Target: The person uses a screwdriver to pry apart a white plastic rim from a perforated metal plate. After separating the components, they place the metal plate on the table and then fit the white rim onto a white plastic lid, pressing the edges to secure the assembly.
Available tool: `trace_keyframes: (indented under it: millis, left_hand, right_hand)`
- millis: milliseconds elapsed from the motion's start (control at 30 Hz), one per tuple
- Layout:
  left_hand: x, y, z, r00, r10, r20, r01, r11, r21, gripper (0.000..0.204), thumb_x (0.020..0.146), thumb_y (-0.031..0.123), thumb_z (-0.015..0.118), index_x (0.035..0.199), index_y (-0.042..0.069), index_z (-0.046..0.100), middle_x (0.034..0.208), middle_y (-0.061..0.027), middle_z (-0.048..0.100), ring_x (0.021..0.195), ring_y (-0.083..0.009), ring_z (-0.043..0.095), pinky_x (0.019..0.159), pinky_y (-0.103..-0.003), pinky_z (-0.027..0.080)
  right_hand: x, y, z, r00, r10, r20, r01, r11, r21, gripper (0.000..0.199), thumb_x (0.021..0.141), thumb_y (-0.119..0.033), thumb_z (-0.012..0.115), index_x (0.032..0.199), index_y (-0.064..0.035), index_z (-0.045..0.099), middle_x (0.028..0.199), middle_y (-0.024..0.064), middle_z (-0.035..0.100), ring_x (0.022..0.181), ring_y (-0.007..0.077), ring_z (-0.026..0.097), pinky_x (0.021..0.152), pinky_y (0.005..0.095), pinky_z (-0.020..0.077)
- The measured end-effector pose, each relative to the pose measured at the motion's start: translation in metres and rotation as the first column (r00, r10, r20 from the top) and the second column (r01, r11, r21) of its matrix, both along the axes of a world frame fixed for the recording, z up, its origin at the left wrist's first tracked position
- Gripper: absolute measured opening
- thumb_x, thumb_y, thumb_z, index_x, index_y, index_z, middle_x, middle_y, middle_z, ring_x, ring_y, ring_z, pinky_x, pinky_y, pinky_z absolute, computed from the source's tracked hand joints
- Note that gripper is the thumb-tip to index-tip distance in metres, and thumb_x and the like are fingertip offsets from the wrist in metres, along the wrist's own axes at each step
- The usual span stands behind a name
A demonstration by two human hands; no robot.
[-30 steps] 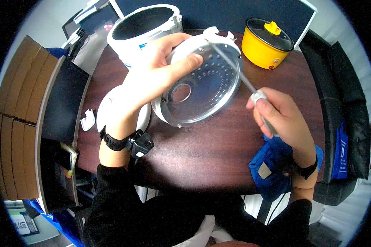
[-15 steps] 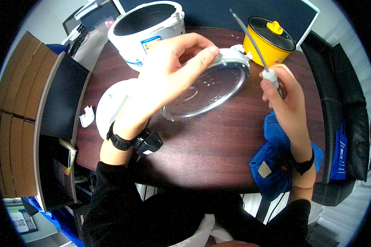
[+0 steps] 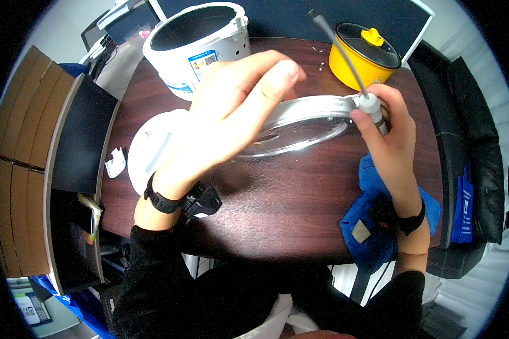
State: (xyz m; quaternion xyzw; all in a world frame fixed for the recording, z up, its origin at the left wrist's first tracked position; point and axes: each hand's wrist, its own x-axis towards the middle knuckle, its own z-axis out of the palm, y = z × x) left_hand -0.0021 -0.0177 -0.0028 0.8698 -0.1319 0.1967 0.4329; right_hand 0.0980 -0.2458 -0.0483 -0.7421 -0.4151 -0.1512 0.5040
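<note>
A round pot lid with a clear inner disc and white outer ring [image 3: 314, 105] is tilted nearly edge-on above the table. My left hand [image 3: 240, 93] is closed, thumb against curled fingers, over the ring's left part; what its fingertips hold is hidden. In my right hand [image 3: 393, 127] is a screwdriver [image 3: 370, 103], white-collared, its long grey shaft slanting up to the left. Fingers of that hand also meet the lid's right end. Partly behind my left forearm lies a round white cover [image 3: 147, 150].
A white cooker body [image 3: 172, 70] stands at the back left, a yellow pot [image 3: 356, 68] with dark lid at the back right. Small screws [image 3: 321, 66] lie beside the pot. A blue cloth [image 3: 367, 226] is under my right wrist; a small white part [image 3: 116, 164] lies far left.
The lid has tipped flatter, and its right end has come down to my right hand. My left thumb has left the ring's top edge. The screwdriver stays in my right hand.
</note>
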Motion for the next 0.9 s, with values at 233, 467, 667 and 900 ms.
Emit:
trace_keyframes:
  millis: [233,467,667,900]
  left_hand:
    - [0.001,0.028,0.01,0.895,-0.117,-0.431,0.216,0.958,0.187,0.052,0.085,0.032,0.074,0.122,0.0,0.056,0.104,-0.01,0.066,0.099,-0.0146,0.062,0.084,-0.03,0.05]
    - [0.001,0.028,0.014,0.857,-0.154,-0.492,0.281,0.94,0.195,0.035,0.084,0.023,0.075,0.105,-0.003,0.065,0.088,-0.0074,0.07,0.085,-0.0143,0.065,0.077,-0.028,0.052]
    - [0.005,0.025,0.009,0.923,-0.062,-0.38,0.137,0.975,0.175,0.028,0.086,0.02,0.07,0.102,-0.003,0.068,0.084,-0.0055,0.069,0.078,-0.0091,0.06,0.07,-0.025,0.048]
    - [0.008,0.028,0.007,0.962,0.039,-0.271,-0.007,0.993,0.119,0.029,0.082,0.024,0.066,0.097,-0.002,0.069,0.077,-0.0044,0.066,0.07,-0.009,0.058,0.063,-0.024,0.046]
  right_hand:
    - [0.028,-0.008,-0.002,0.987,-0.144,-0.071,0.137,0.986,-0.097,0.029,0.089,-0.02,0.071,0.108,-0.0011,0.06,0.089,0.0114,0.069,0.082,0.0153,0.067,0.071,0.0271,0.051]
    - [0.036,-0.007,0.001,0.936,-0.282,-0.211,0.243,0.951,-0.193,0.03,0.088,-0.02,0.071,0.11,-0.0001,0.063,0.086,0.0092,0.069,0.079,0.0143,0.066,0.069,0.0265,0.0508]
    - [0.026,-0.016,0.018,0.939,-0.253,-0.231,0.232,0.966,-0.115,0.028,0.088,-0.017,0.071,0.11,-0.0013,0.065,0.085,0.0059,0.069,0.076,0.0114,0.064,0.069,0.0246,0.0501]
    - [-0.014,-0.033,0.052,1.0,-0.02,-0.015,0.014,0.951,-0.308,0.026,0.081,-0.009,0.071,0.104,-0.0019,0.063,0.085,0.0132,0.068,0.078,0.0209,0.068,0.07,0.0298,0.0512]
